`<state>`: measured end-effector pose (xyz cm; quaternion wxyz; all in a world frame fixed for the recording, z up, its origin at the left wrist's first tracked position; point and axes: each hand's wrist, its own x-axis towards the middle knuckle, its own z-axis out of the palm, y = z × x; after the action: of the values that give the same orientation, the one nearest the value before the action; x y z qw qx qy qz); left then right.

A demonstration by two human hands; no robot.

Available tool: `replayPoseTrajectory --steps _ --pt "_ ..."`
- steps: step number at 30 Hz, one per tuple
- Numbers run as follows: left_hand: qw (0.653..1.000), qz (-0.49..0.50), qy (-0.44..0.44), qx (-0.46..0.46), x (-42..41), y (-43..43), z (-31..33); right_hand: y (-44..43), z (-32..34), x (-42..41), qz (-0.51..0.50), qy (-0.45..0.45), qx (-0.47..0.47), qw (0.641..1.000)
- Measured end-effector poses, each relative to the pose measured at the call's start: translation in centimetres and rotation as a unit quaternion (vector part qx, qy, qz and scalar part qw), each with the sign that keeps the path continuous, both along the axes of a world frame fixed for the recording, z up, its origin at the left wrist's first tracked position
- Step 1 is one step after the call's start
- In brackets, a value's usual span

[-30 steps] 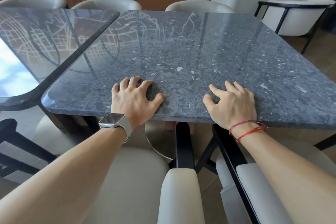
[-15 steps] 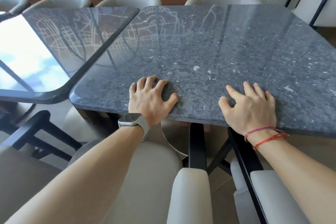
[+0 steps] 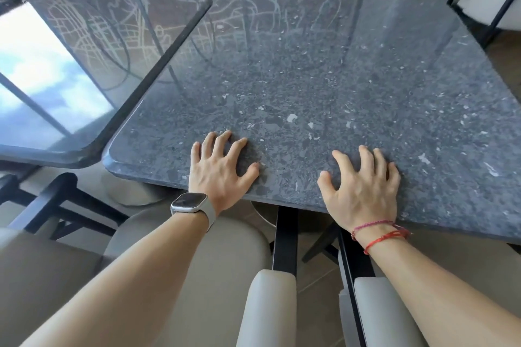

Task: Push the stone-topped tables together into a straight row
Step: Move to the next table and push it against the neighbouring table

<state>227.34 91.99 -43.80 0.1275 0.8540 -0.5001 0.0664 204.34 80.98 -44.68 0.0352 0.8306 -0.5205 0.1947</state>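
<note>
Item 1. Right stone-topped bench: dark speckled slab filling the centre and right of the frame. Its left edge runs along the neighbour's edge from upper centre down to lower left. Its near corner sits lower in the frame than the neighbour's, so I judge the row not yet straight.

Item 2. Left stone-topped bench: glossy slab in the upper left, reflecting bright sky.

Item 3. Left hand, wearing a watch: palm down at the slab's near edge, fingers spread wide and holding nothing. I read this as pressing to shove the slab, not to lift it.

Item 4. Right hand, with red bracelets: the same flat, splayed pose, to the right of the left hand. Set well apart, the two hands can steer the slab's angle.

Item 5. Padded chairs: lower frame, beneath my arms.

Change: both hands keep their spots on the near edge. The left bench takes up more of the frame than a second ago. I cannot tell whether the seam has closed further.
</note>
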Motion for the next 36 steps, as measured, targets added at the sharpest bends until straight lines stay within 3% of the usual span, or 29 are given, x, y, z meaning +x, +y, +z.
replayPoseTrajectory --steps 17,36 --pt "0.998 0.008 0.010 -0.057 0.5 -0.1 -1.0 0.2 -0.3 0.3 -0.012 -0.055 0.008 0.998" --pt "0.997 0.001 0.001 -0.076 0.7 -0.5 -1.5 0.4 0.4 0.5 -0.010 -0.046 0.021 0.999"
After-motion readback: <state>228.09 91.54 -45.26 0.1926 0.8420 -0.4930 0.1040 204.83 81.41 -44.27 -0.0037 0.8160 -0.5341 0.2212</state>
